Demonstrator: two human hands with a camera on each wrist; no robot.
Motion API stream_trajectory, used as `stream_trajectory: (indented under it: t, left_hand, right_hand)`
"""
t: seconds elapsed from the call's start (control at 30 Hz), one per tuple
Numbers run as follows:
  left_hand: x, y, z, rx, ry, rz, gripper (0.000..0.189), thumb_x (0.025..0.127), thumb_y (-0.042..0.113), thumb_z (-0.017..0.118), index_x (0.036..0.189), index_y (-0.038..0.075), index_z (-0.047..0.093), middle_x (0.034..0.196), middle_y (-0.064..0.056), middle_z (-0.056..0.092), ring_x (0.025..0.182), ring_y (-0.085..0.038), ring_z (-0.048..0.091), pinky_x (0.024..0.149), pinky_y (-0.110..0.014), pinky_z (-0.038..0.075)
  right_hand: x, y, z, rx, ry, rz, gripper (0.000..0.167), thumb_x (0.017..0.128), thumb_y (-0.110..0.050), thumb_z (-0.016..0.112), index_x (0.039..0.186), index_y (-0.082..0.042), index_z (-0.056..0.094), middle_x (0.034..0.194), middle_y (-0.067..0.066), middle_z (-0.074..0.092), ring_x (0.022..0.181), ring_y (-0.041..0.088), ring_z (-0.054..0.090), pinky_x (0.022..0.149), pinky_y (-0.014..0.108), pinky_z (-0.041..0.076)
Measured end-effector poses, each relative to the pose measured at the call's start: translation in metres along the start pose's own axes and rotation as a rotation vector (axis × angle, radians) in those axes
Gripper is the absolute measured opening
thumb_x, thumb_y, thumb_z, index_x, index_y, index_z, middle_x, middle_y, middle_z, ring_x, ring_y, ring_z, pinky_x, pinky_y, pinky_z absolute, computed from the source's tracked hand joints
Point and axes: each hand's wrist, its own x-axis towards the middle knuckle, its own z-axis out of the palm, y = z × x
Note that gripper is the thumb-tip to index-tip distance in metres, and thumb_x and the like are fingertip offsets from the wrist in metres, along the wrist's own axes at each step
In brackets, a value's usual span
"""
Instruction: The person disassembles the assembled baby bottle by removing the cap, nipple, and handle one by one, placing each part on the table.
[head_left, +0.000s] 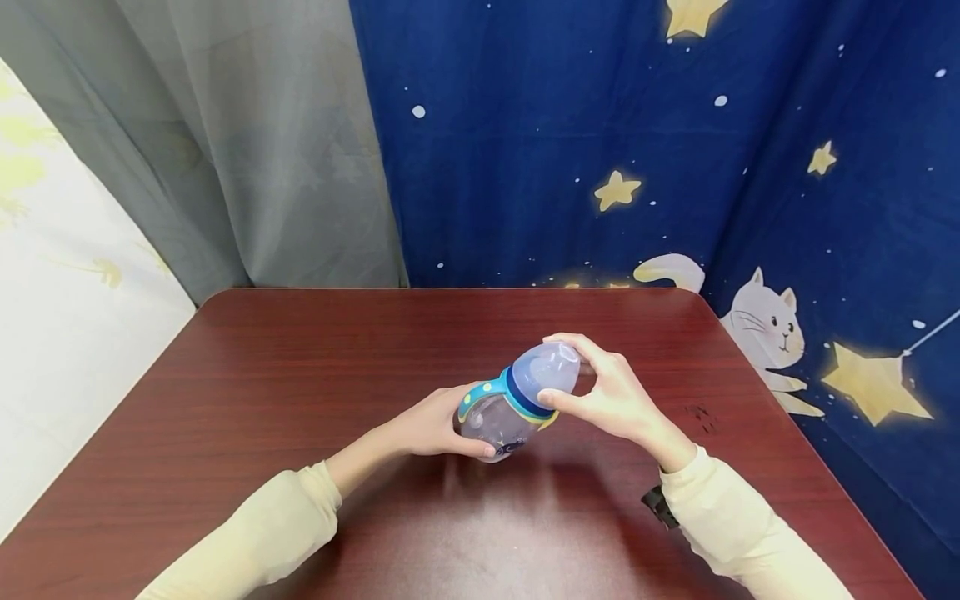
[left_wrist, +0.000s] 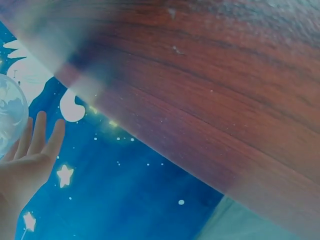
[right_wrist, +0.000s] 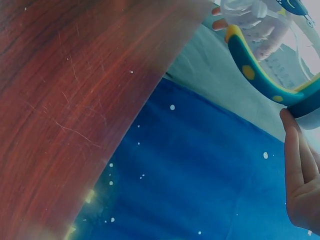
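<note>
A baby bottle [head_left: 498, 423] with blue, yellow-spotted handles is held tilted above the table, its top leaning to the right. My left hand [head_left: 433, 423] grips the clear lower body, thumb across the front. With thumb and fingers, my right hand [head_left: 617, 392] holds the translucent domed cap [head_left: 551, 368] near its dark blue collar. The right wrist view shows a handle [right_wrist: 250, 75] and the right hand's fingers [right_wrist: 295, 150] at the collar. In the left wrist view, the left hand [left_wrist: 27, 167] is beside a clear rounded part of the bottle [left_wrist: 11, 112], cut by the frame edge.
The reddish-brown wooden table [head_left: 315, 358] spreads beneath both hands. A black band-like object [head_left: 660, 507] shows at the right sleeve cuff. Behind the table hang a grey curtain [head_left: 300, 150] and a blue curtain [head_left: 517, 150] printed with stars and a white cat.
</note>
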Motion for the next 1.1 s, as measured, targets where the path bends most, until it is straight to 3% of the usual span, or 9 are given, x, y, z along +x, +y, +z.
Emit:
stream_trajectory:
  t: [0.23,0.4,0.5,0.7,0.9,1.1]
  left_hand:
    - [-0.002,0.006,-0.001,-0.008,0.013,0.001,0.073,0.065,0.039,0.076,0.126,0.024,0.040,0.107,0.014,0.053,0.094,-0.005,0.051,0.077,-0.027,0.044]
    - [-0.003,0.009,0.000,-0.020,0.000,-0.007,0.075,0.064,0.039,0.077,0.127,0.024,0.038,0.106,0.013,0.053,0.093,-0.005,0.051,0.076,-0.028,0.044]
    - [-0.004,0.010,0.001,-0.018,-0.012,-0.009,0.074,0.064,0.039,0.077,0.125,0.023,0.040,0.105,0.012,0.054,0.092,-0.006,0.052,0.075,-0.027,0.045]
    - [-0.008,0.014,-0.005,0.152,-0.027,-0.035,0.074,0.061,0.052,0.073,0.122,0.021,0.043,0.098,0.014,0.054,0.085,-0.004,0.052,0.068,-0.024,0.046]
    - [-0.009,0.019,-0.010,0.323,-0.046,0.001,0.074,0.060,0.060,0.068,0.118,0.019,0.047,0.092,0.014,0.054,0.079,-0.002,0.051,0.064,-0.022,0.044]
    - [-0.010,0.024,-0.012,0.383,-0.045,0.072,0.074,0.059,0.063,0.067,0.115,0.018,0.050,0.090,0.015,0.055,0.077,-0.001,0.051,0.064,-0.020,0.044]
  right_hand:
    - [-0.004,-0.002,0.002,0.031,0.012,-0.001,0.058,0.070,-0.022,0.075,0.121,-0.018,0.049,0.100,-0.001,0.059,0.080,0.012,0.059,0.065,0.031,0.047]
    - [-0.007,-0.022,0.001,0.050,0.005,-0.023,0.057,0.068,-0.010,0.074,0.119,-0.007,0.049,0.099,0.005,0.059,0.079,0.016,0.059,0.065,0.031,0.047]
    - [-0.007,-0.025,0.000,0.066,-0.028,-0.025,0.056,0.069,-0.010,0.074,0.118,-0.007,0.047,0.098,0.005,0.059,0.079,0.015,0.059,0.065,0.030,0.047]
    - [-0.009,0.002,-0.002,0.070,-0.160,-0.033,0.060,0.067,-0.025,0.077,0.118,-0.020,0.045,0.097,-0.005,0.058,0.077,0.009,0.059,0.064,0.027,0.049]
    - [-0.009,-0.003,-0.012,-0.078,-0.273,-0.133,0.063,0.067,-0.041,0.074,0.120,-0.024,0.045,0.104,-0.008,0.053,0.082,0.009,0.054,0.062,0.025,0.048]
    - [-0.006,-0.016,-0.016,-0.368,-0.377,-0.312,0.071,0.069,-0.058,0.061,0.126,-0.020,0.041,0.113,-0.008,0.048,0.087,0.007,0.051,0.066,0.024,0.046]
